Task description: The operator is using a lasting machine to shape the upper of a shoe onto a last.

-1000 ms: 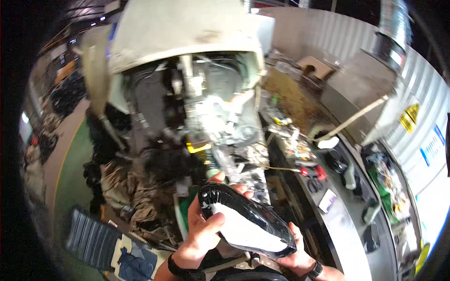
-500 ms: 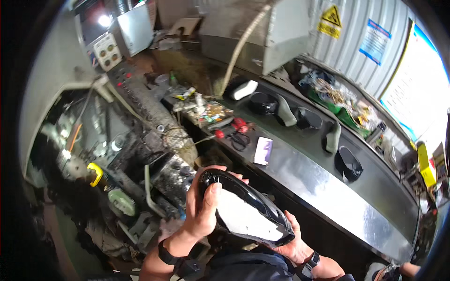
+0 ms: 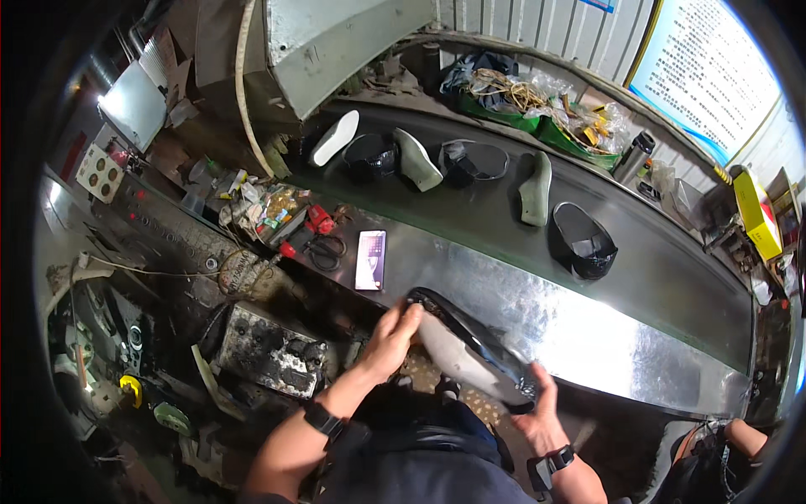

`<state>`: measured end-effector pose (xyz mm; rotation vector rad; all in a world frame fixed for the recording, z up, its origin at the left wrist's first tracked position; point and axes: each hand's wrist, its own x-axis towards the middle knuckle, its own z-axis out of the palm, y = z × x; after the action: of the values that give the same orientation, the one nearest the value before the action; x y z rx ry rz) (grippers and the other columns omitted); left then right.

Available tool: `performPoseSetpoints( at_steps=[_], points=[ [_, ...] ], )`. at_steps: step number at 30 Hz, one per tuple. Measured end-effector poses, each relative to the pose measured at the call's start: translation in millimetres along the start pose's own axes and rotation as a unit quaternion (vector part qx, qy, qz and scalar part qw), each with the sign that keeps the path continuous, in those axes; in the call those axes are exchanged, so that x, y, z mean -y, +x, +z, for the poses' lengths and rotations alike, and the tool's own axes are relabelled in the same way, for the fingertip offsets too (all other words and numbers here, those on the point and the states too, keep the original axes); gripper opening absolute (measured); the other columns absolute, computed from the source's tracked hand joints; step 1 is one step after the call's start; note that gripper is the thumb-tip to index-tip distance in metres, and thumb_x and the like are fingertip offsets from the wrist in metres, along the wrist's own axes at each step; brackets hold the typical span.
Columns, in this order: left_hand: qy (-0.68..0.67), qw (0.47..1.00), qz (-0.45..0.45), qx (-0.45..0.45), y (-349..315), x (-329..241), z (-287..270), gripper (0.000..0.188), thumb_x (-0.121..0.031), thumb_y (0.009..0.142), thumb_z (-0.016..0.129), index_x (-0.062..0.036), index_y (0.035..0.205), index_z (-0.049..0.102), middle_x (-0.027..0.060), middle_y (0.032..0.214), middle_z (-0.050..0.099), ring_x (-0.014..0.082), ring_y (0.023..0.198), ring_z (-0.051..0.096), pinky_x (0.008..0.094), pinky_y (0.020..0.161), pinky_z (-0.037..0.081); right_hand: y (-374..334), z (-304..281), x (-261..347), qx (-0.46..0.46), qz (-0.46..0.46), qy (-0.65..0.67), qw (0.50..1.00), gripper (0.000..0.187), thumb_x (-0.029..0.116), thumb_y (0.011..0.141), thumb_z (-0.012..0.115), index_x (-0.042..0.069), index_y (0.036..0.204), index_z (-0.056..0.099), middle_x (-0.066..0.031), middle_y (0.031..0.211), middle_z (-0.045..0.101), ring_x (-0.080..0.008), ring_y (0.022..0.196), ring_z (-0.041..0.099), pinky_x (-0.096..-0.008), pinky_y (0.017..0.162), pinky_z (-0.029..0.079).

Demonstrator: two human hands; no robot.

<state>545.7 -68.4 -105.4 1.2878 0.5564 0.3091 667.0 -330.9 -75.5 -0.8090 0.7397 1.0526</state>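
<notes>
Between my two hands, in front of my body, is a glossy black shoe upper [image 3: 470, 326] with a pale grey sole-shaped face [image 3: 457, 359] turned toward me. My left hand [image 3: 389, 343] grips its upper-left end, thumb on the pale face. At the lower-right end my right hand [image 3: 540, 413] is wrapped round it, some fingers hidden beneath. The shoe is tilted and apart from the bench. Beyond it on the dark belt lie a white sole [image 3: 335, 138], grey soles [image 3: 417, 160] [image 3: 535, 189] and black uppers [image 3: 370, 156] [image 3: 475, 160] [image 3: 583, 242].
A lit phone [image 3: 370, 260] lies on the metal bench edge [image 3: 470, 262], beside black-handled scissors [image 3: 325, 251] and a red tool [image 3: 319, 220]. To the left stands a grimy machine [image 3: 273, 349]. A dark flask [image 3: 635, 155] and green bags [image 3: 579, 141] line the back. Another person's arm [image 3: 745, 438] shows at lower right.
My view has swung to the right, so the bench sits further left and higher. The shoe has shifted slightly right and turned in my hands, its pale face now greyer. Both hands keep their hold.
</notes>
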Motion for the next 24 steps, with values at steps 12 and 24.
performPoseSetpoints(
  at_steps=[12,24],
  points=[
    [0.247,0.964,0.004,-0.099,25,118,-81,0.041,-0.01,0.093,0.068,-0.0021,0.131,0.056,0.0122,0.11,0.068,0.0172,0.099,0.066,0.0304,0.086,0.054,-18,-425,257,-0.325,-0.424,0.248,0.808,0.061,0.042,0.078,0.081,0.003,0.119,0.059,-0.0083,0.108,0.067,-0.0226,0.104,0.062,-0.0383,0.081,0.061],
    [0.131,0.939,0.053,-0.314,-30,19,-177,0.05,0.009,0.083,0.071,-0.0018,0.13,0.057,0.0128,0.122,0.065,0.0138,0.102,0.063,0.0242,0.086,0.05,153,-41,43,-0.001,-0.267,-0.47,0.842,0.039,0.027,0.095,0.065,-0.003,0.12,0.064,-0.0179,0.102,0.074,-0.0191,0.082,0.073,-0.0346,0.066,0.058]
  ],
)
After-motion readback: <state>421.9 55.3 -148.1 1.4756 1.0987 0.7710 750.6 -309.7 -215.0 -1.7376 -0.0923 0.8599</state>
